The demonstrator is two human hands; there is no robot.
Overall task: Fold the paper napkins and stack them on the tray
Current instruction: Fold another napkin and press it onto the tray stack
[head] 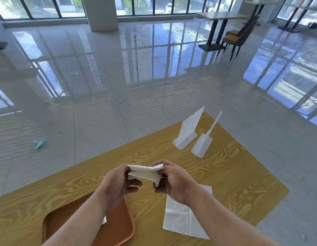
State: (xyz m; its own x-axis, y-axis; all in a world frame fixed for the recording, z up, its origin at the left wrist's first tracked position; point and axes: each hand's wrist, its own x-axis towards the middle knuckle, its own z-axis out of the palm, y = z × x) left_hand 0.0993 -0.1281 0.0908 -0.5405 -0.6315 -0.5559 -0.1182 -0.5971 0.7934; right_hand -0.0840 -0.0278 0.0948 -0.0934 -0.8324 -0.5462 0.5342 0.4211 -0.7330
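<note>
At the left edge of the frame, on the glossy grey floor, I see a small crumpled teal wrapper point(38, 144). Below it, in the lower left corner, an orange-brown tray point(122, 228) lies flat on the yellow wood-grain table point(234, 174). A white paper corner point(104, 220) shows on the tray beside the left forearm, and the arm hides the rest of it.

The left hand point(117, 181) is raised above the tray's far right corner. Its thumb and fingers pinch the left end of a white paper napkin point(145, 173). The napkin hangs in the air at lower centre of the frame, over the table and not on the tray. It is stretched between both hands and partly doubled over, with loose layers gaping at its left end. The right hand point(173, 183) pinches the napkin's right end, thumb on top and fingers curled beneath.

Under the right wrist, a second napkin point(180, 221) lies flat and unfolded on the table, just right of the tray and apart from it.

Further up and to the right, near the table's far edge, two white sign stands point(188, 130) and point(203, 142) stand side by side, close together.

In the upper right of the frame, well away across the floor, I see another table point(223, 15) with dark chairs point(235, 38) beside it.
</note>
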